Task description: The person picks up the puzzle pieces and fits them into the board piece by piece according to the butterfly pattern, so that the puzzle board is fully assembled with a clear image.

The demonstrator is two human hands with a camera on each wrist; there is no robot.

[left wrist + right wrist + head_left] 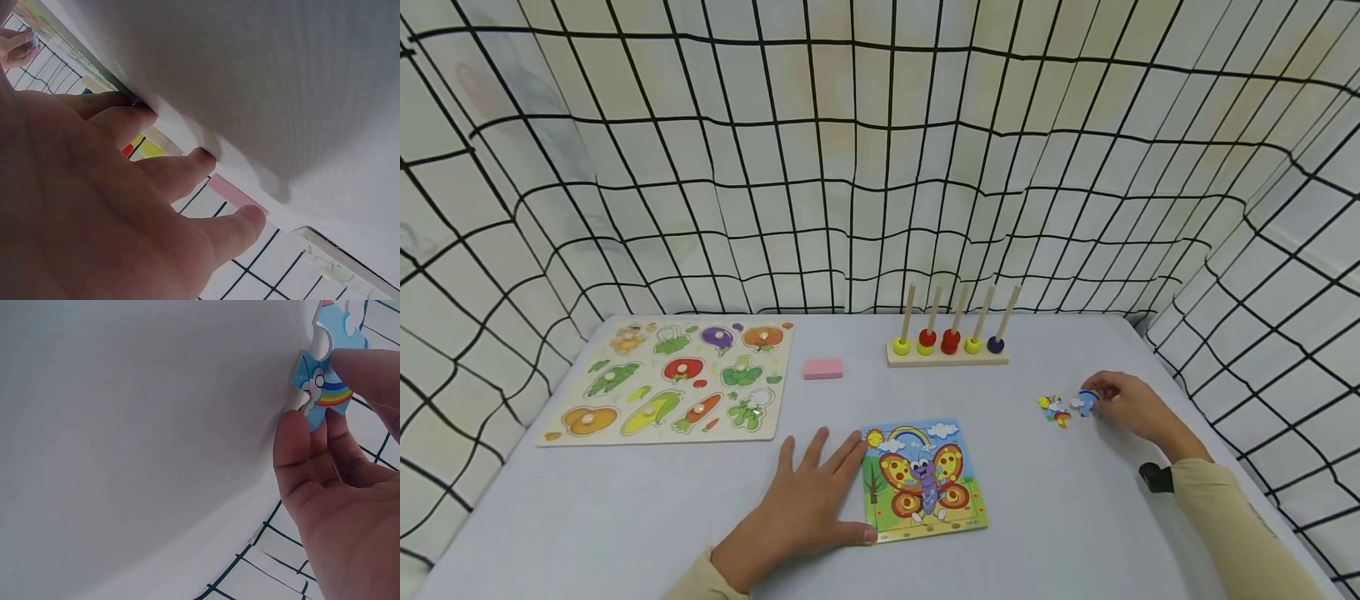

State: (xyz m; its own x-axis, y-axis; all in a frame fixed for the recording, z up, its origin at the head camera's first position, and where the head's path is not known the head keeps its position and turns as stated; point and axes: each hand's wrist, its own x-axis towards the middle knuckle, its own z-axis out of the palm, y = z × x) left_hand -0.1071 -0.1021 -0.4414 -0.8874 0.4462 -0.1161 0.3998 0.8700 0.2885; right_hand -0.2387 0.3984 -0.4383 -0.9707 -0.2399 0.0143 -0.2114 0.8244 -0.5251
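My right hand (1131, 408) pinches a blue jigsaw puzzle piece (328, 394) with a rainbow and cloud on it, at the right side of the table. Another light blue puzzle piece (344, 328) touches or overlaps it in the right wrist view. Just left of that hand lie a few colourful puzzle pieces (1055, 411). With fingers spread and straight, my left hand (808, 500) rests on the table. Its thumb and index fingertip are at the left edge of a square butterfly puzzle (925, 483), whose picture looks whole.
A vegetable puzzle board (655, 392) lies at the left. Behind the butterfly puzzle are a pink block (823, 368) and a wooden peg stand (947, 358) with coloured beads. A black object (1155, 477) sits by the right wrist. Black netting (891, 192) surrounds the white table (625, 517).
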